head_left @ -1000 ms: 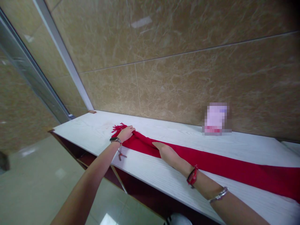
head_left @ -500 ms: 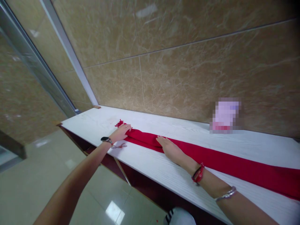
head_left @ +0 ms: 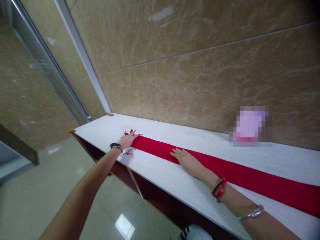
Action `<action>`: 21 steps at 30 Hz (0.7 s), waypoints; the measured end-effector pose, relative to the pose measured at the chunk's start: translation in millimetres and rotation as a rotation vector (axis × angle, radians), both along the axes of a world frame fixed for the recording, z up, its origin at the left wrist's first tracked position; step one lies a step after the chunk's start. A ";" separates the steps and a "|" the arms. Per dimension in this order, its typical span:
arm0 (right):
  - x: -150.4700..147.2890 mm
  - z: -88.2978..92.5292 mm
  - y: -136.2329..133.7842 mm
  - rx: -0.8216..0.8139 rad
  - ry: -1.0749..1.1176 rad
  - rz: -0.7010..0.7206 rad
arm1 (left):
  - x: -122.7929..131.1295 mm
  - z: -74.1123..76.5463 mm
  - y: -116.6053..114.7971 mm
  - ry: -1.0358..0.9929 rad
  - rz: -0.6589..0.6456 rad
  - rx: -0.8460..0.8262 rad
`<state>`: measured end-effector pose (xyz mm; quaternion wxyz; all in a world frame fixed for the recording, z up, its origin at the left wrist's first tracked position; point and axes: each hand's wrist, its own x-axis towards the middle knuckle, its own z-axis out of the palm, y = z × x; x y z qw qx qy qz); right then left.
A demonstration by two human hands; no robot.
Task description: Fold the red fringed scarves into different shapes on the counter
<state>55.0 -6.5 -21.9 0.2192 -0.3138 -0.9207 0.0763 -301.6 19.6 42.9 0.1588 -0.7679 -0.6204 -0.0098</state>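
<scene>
A long red scarf [head_left: 235, 166] with a fringed end lies lengthwise along a white wood-grain tabletop [head_left: 160, 163], folded into a narrow strip. At its far left end, by the fringe, my left hand [head_left: 128, 139] rests on the cloth with the fingers stretched out; part of the fringe is hidden under it. Farther right along the strip, my right hand [head_left: 187, 161] lies flat on the scarf, fingers spread. The scarf runs on past my right forearm and out of view at the right edge.
A blurred-out upright object [head_left: 250, 125] leans against the marbled tile wall [head_left: 195, 83] behind the tabletop. Dark open compartments [head_left: 160, 190] are under the top. Shiny floor tiles [head_left: 105, 203] lie below left.
The cloth near my left hand looks flatter, and more fringe shows spread out. My right hand's fingers are spread wider. The view has shifted slightly.
</scene>
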 end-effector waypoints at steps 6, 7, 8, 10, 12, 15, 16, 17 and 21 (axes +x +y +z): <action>0.2 4.3 -2.2 0.044 -0.019 0.010 | -18.3 -1.3 -7.3 0.000 0.018 0.040; 0.4 5.7 -2.7 0.054 -0.007 0.010 | -20.3 0.5 -9.3 -0.011 0.006 0.096; 0.8 7.1 -3.4 0.059 -0.005 0.016 | -22.3 1.0 -11.8 -0.025 -0.021 0.120; 1.8 9.8 -5.5 0.051 -0.040 0.047 | -25.8 -2.1 -18.5 -0.041 -0.098 0.053; 2.9 12.1 -7.8 0.033 -0.095 0.086 | -28.3 -8.0 -25.5 -0.030 -0.139 -0.091; 3.8 15.4 -10.9 0.024 -0.124 0.101 | -28.1 -11.6 -32.1 0.011 -0.105 -0.167; 3.9 16.6 -11.6 0.031 -0.110 0.093 | -27.1 -10.5 -32.8 0.025 -0.086 -0.156; 4.0 17.8 -12.1 0.041 -0.089 0.085 | -25.9 -8.6 -32.9 0.033 -0.061 -0.128; 5.4 18.5 -11.9 0.071 -0.058 0.096 | -21.8 -4.5 -32.3 0.013 0.036 -0.007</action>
